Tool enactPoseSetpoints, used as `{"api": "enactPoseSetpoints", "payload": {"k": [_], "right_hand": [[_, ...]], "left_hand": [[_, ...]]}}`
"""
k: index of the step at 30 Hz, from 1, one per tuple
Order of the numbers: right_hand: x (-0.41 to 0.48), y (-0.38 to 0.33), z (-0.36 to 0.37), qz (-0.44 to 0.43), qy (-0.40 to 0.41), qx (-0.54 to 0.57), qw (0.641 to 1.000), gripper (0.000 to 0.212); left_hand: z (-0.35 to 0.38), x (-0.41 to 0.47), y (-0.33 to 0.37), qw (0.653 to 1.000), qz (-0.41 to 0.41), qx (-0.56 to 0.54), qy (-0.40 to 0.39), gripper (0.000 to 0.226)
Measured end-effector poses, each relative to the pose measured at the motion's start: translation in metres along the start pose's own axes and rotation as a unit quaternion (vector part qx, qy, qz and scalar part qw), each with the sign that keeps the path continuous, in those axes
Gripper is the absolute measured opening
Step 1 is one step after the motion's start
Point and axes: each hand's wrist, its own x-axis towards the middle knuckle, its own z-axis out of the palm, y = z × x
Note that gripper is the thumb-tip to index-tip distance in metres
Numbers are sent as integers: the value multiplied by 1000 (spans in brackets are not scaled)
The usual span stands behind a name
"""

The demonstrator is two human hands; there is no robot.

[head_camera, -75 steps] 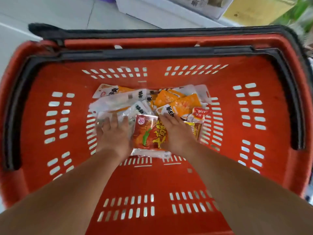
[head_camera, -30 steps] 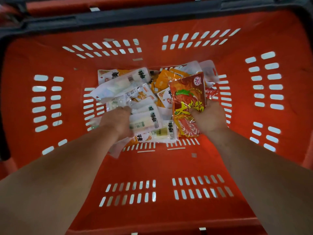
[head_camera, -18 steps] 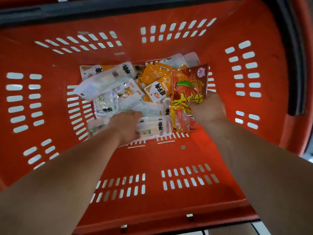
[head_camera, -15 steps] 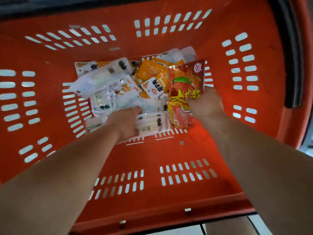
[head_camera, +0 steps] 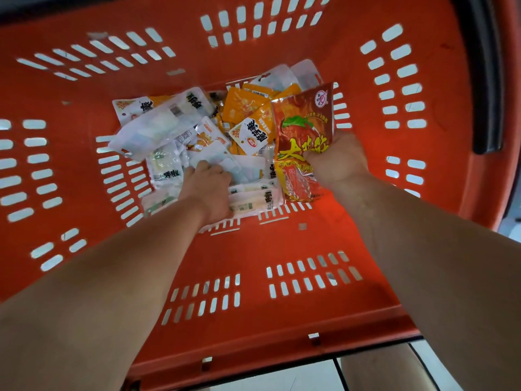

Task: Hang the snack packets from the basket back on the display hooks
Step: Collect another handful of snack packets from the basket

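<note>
The red snack packet [head_camera: 304, 128] lay flat on the heap a moment ago. Now it stands upright at the right of the pile in my right hand [head_camera: 337, 162], fingers [head_camera: 313, 157] clamped across its middle. My left hand [head_camera: 207, 187] has moved onto the white packets [head_camera: 253, 198] on the near side of the basket [head_camera: 253, 249]. Its fingers are curled, but I cannot tell whether they grip anything. I judge one packet ready for a hook.

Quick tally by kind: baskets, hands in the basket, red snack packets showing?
Orange basket: 1
Hands: 2 (left hand, right hand)
Red snack packet: 1
Total: 4
White and orange packets overlap too much to count.
</note>
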Motion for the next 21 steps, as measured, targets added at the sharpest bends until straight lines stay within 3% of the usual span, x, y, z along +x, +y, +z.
{"api": "enactPoseSetpoints", "payload": {"k": [3,6,9,13,21], "right_hand": [[-4,1,1,-13,-4,25,1000,33],[-7,5,5,-16,-9,60,998,27],[-10,5,10,-19,-15,75,997,26],[-12,4,12,-19,-28,83,996,16],[-19,2,13,-37,-26,71,996,22]], "left_hand": [[2,0,-2,1000,6,-29,-10,63],[-2,-1,-3,991,-5,-118,-57,72],[-8,2,-6,987,-4,-129,-98,84],[-9,3,-17,980,-25,-169,-99,84],[7,0,-25,971,-5,-200,-131,98]]}}
